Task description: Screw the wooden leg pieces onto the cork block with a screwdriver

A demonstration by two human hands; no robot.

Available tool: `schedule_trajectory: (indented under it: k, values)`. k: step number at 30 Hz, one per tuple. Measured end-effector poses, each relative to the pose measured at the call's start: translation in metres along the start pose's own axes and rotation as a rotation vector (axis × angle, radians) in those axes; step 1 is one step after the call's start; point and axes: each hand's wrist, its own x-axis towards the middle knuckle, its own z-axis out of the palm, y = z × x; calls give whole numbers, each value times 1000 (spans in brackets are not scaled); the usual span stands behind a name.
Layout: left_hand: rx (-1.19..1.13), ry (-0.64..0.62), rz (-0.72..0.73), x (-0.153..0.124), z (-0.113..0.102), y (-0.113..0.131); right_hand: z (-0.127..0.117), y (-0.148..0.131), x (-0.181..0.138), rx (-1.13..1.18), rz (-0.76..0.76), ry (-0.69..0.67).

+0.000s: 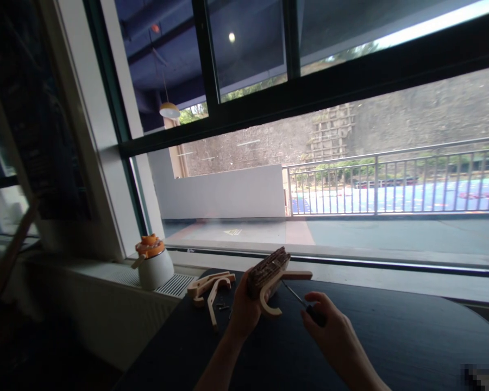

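My left hand (244, 309) is closed around a wooden assembly (271, 274): a dark layered block with a pale curved arm hanging below it. It is held up above the dark table (411, 336). My right hand (330, 331) grips a small screwdriver (305, 305) with a black handle. Its thin shaft points up and left, and its tip reaches the wooden assembly. More pale curved wooden pieces (209, 285) lie on the table just left of my left hand, with a few small screws (223, 307) beside them.
A white container with an orange lid (152, 263) stands on the window ledge (106, 277) at the left. A large window (309, 136) runs behind the table, with a terrace and railing outside. A wooden pole (8, 260) leans at far left.
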Motion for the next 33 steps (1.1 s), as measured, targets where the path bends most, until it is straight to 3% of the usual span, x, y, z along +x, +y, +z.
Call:
schedule_trajectory:
  k: [7,13,15,20,33]
  values:
    - [-16,-2,-8,0,-2,-9,-8,-1,1,-15,-102,19]
    - [-23,-40,-23,-1,-1,-4,-6,-1,5,182,79,-101]
    - [-32,-46,-26,-1,0,-6,-6,-1,5,182,92,-85]
    - [-23,-27,-7,-1,0,-10,-9,-3,4,80,7,11]
    - [-17,4,-10,-2,1,-6,-13,-1,3,-16,-106,-3]
